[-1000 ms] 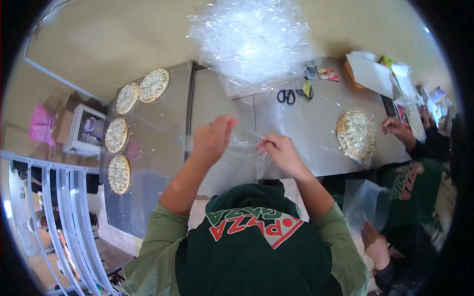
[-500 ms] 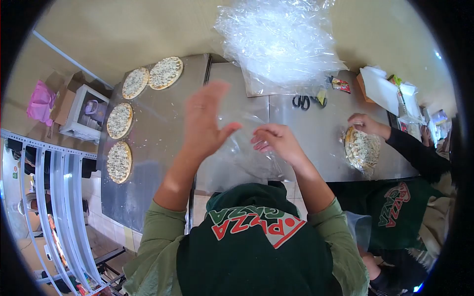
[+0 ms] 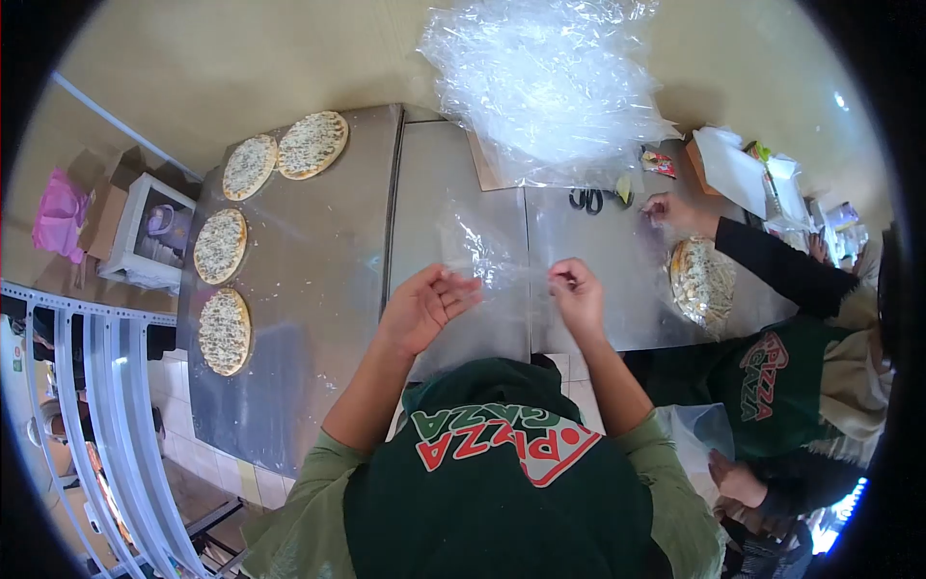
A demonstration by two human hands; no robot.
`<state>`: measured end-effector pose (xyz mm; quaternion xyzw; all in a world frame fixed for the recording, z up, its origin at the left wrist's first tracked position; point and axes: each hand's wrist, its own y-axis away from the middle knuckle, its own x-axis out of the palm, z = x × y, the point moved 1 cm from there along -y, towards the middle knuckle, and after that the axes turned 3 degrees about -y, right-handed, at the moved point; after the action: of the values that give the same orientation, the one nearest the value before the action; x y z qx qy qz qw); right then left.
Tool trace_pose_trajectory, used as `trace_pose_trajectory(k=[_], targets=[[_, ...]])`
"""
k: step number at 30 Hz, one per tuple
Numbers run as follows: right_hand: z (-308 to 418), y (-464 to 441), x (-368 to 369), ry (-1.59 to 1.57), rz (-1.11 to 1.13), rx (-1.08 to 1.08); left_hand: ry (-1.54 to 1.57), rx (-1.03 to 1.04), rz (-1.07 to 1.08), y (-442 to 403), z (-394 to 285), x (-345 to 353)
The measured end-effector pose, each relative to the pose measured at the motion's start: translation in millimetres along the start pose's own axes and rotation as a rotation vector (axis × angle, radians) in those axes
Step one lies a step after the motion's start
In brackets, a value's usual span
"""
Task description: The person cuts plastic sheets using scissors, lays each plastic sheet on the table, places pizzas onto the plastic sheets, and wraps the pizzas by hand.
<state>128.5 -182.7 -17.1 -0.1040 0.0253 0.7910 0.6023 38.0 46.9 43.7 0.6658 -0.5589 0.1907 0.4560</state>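
Note:
A clear plastic bag (image 3: pixel 479 253) lies over the steel table in front of me, its outline hard to make out against the metal. My right hand (image 3: pixel 579 297) pinches the right edge of this bag between thumb and fingers. At the bag's left side is my left hand (image 3: pixel 426 307), palm showing and fingers loosely bent and apart; I see no firm grip in it. To the left, several cheese-topped pizzas (image 3: pixel 221 246) lie unwrapped on the table.
A large heap of clear bags (image 3: pixel 545 87) lies at the back on cardboard. Near it are black scissors (image 3: pixel 585 200) and a red packet (image 3: pixel 659 163). On the right, a co-worker's hand (image 3: pixel 678 214) is by a wrapped pizza (image 3: pixel 701 280). A metal rack (image 3: pixel 106 405) stands at left.
My left hand has come down from its raised position over the table to the bag's side. My right hand has shifted slightly right. The co-worker's hand has moved off the wrapped pizza, leftward and up.

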Motion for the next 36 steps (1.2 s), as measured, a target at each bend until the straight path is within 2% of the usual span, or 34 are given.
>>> trace_pose_trajectory(k=[1, 4, 7, 10, 11, 13, 14, 15, 17, 19, 21, 23, 25, 26, 28, 30, 31, 32, 34, 36], targets=[[-6, -2, -7, 0.017, -0.002, 0.067, 0.082, 0.003, 0.060, -3, 2, -11], [-9, -5, -3, -0.507, -0.081, 0.474, -0.015, 0.018, 0.255, -28, 27, -33], [31, 6, 34, -0.848, 0.021, 0.489, -0.530, 0.368, -0.303, -41, 61, -13], [71, 36, 43, -1.306, 0.399, 0.699, -0.341, 0.152, -0.381, -32, 60, -2], [50, 17, 44, -0.902, -0.341, 0.801, -0.277, 0.057, -0.375, -29, 61, -4], [-24, 13, 24, -0.970, -0.063, 0.793, -0.126, -0.175, -0.242, -21, 61, -25], [-45, 14, 14, -0.997, 0.084, 0.790, -0.193, -0.114, -0.304, -24, 69, -32], [-44, 16, 16, -0.952, 0.005, 0.900, -0.269, -0.054, -0.364, -30, 75, -38], [-21, 39, 51, -0.733, 0.175, 0.768, -0.475, 0.113, -0.479, -45, 91, -38], [-27, 45, 46, -0.676, 0.193, 0.743, -0.432, 0.050, -0.510, -35, 89, -7], [-72, 10, -3, -0.794, 0.051, 0.802, -0.354, -0.066, -0.469, -34, 87, 1], [-80, -2, -12, -0.750, 0.014, 0.816, -0.221, -0.222, -0.360, -39, 89, -12], [-73, 4, 1, -0.573, 0.044, 0.792, -0.382, 0.014, -0.503, -58, 92, -17], [-79, 3, -6, -0.600, -0.010, 0.802, -0.452, 0.130, -0.578, -64, 98, -19], [-105, -6, -30, -0.650, -0.111, 0.819, -0.455, 0.204, -0.612, -64, 119, -12], [-133, -19, -64, -0.715, -0.226, 0.823, -0.386, 0.169, -0.576, -50, 99, -14], [-143, -25, -85, -0.747, -0.285, 0.819, -0.307, 0.099, -0.523, -32, 63, -26], [-144, -24, -122, -0.645, -0.412, 0.723, -0.275, 0.116, -0.584, -26, 39, -42], [-143, -15, -127, -0.602, -0.354, 0.653, -0.275, 0.116, -0.695, -21, 30, -69], [-135, -18, -119, -0.413, -0.346, 0.637, -0.355, 0.109, -0.762, -28, 40, -99]])
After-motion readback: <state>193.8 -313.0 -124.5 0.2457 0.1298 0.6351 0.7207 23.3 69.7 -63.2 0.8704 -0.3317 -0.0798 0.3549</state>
